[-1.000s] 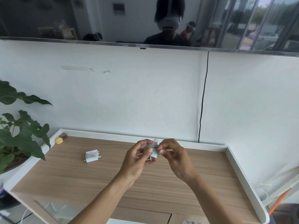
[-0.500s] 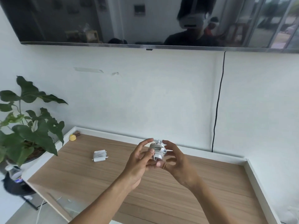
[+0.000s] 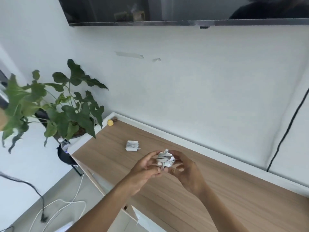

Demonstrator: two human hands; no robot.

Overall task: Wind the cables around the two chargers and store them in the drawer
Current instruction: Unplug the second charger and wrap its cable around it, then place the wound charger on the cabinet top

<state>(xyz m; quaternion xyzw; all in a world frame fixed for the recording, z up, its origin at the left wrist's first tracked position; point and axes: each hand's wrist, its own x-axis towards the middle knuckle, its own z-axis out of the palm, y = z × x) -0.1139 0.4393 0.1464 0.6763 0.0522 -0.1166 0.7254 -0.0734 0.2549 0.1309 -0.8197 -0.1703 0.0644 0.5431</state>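
Hands (image 3: 143, 171) still grip the wound charger (image 3: 164, 160); other charger (image 3: 132, 145) unmoved on desk (image 3: 217, 198).

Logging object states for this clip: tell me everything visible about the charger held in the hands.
The small white boxy plastic-looking charger has its pale cable wound in many turns around its body, with a short end sticking up on top. It is held above the wooden desktop between the left hand, pinching its left side, and the right hand, curled round its right side. Finer detail is blurred.
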